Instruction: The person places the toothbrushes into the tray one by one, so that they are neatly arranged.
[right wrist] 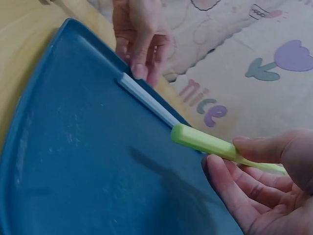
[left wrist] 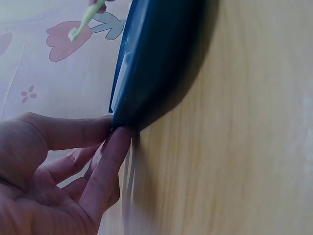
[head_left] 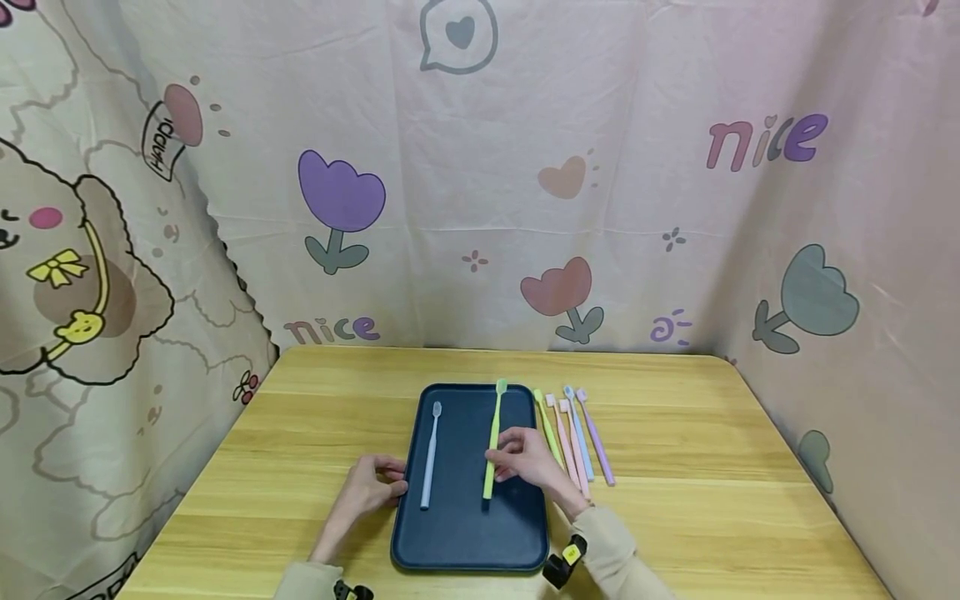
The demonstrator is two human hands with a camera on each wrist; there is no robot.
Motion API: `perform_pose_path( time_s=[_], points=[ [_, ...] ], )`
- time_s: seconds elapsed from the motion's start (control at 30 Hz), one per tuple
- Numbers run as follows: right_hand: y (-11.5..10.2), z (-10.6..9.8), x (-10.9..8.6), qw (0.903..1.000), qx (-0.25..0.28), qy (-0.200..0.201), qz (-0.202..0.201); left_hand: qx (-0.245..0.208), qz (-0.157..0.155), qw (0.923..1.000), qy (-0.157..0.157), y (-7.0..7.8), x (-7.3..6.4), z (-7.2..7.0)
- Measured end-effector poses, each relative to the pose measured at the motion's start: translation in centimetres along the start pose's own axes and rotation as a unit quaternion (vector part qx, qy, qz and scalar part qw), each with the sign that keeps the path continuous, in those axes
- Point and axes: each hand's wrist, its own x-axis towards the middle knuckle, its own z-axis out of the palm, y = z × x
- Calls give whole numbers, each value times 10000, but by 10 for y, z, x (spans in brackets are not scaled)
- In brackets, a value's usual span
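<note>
A dark blue tray (head_left: pixel 461 537) lies on the table. My left hand (head_left: pixel 372 486) pinches its left rim between thumb and fingers; in the left wrist view the fingertips (left wrist: pixel 120 139) meet at the tray's edge. My right hand (head_left: pixel 525 457) holds a light green toothbrush (head_left: pixel 495 425) by its handle above the tray, between thumb and fingers. The right wrist view shows the end of its green handle (right wrist: pixel 205 141) jutting past the fingers, with a shadow on the tray below. A pale blue toothbrush (head_left: pixel 431 462) lies lengthwise inside the tray, along its left side.
Right of the tray, several toothbrushes lie side by side on the wooden table (head_left: pixel 697 467): a yellow-green one (head_left: pixel 547 421), pink ones (head_left: pixel 573 442), a blue one (head_left: pixel 581 442) and a purple one (head_left: pixel 596 437). A printed cloth (head_left: pixel 465 167) hangs behind the table.
</note>
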Motion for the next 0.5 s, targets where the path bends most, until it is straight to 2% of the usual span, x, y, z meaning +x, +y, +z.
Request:
perform_pose_path(
  time_s=[0.23, 0.5],
  points=[
    [2, 16, 7, 9996, 74, -53, 259, 22, 3, 10000, 20, 0, 0, 0],
    [5, 29, 16, 9995, -35, -105, 306, 58, 1, 10000, 22, 0, 1, 1]
  ],
)
